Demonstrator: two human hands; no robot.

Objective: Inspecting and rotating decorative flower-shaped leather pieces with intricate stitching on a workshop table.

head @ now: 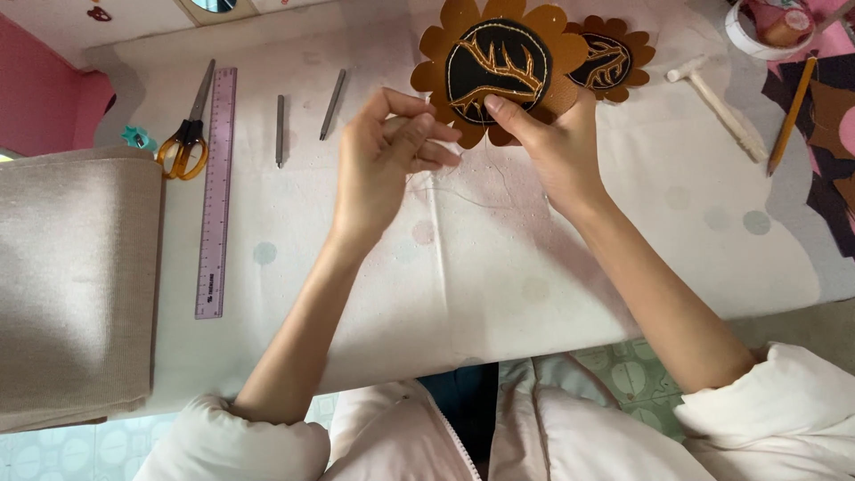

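- Right hand [554, 142]: fingers closed on the lower edge of a brown flower-shaped piece [494, 67], thumb pressed on its black round centre with gold branch stitching. Piece is held up, tilted, above the far middle of the table.
- Left hand [383, 160]: fingertips pinched together, apparently on a thin thread [454, 191]; needle not discernible. Thread hangs in a loose curve between the two hands.
- The hands are near each other, not touching.
- Second flower piece [610, 61] lies flat just behind the held one, partly covered by it.
- Table cloth [499, 267] in front of the hands is bare up to the near edge; both forearms cross it.
- Left side: purple ruler [216, 191], orange-handled scissors [187, 142], two metal tools [307, 120], all well apart from the left hand. Roll of beige fabric [76, 285] at the left edge.
- Right side: small white hammer [717, 102], pencil [791, 116], tape roll [757, 31], dark scraps at the far right edge.
- Pose: both forearms reach away from the body, angled inward, white sleeves pushed up to the elbows; left wrist bent, palm turned towards the right hand.
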